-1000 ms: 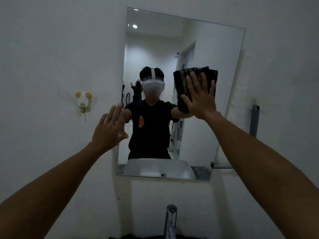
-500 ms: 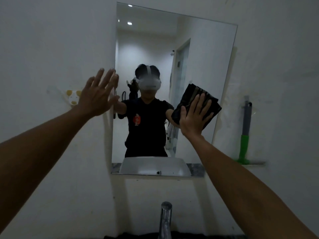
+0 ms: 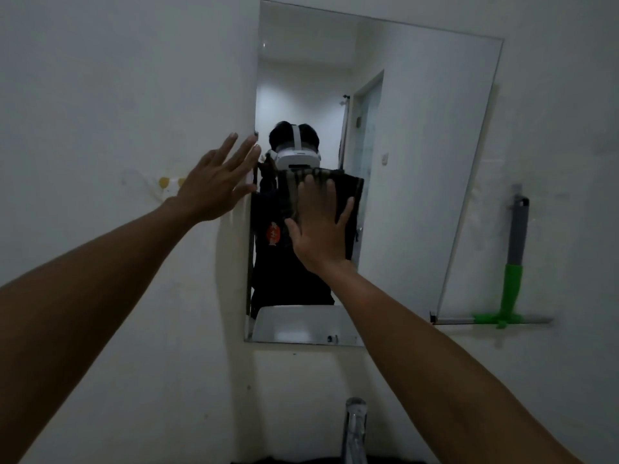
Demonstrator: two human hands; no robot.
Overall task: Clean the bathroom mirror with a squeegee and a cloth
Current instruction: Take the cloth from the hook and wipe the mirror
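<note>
Mirror (image 3: 418, 162) hangs on wall (image 3: 100, 95) above tap (image 3: 355, 426), which sits at bottom centre. Right hand (image 3: 318, 229) lies flat on cloth (image 3: 348, 195), pressing it vs. glass in mirror's lower-left area. Left hand (image 3: 214, 185) spread on wall at mirror's left edge, fingertips touching the edge. Wall hook (image 3: 167, 184) just left of that hand, partly hidden behind it. Squeegee (image 3: 512, 269) hangs on wall right of mirror, blade at bottom, near mirror's lower-right corner.
</note>
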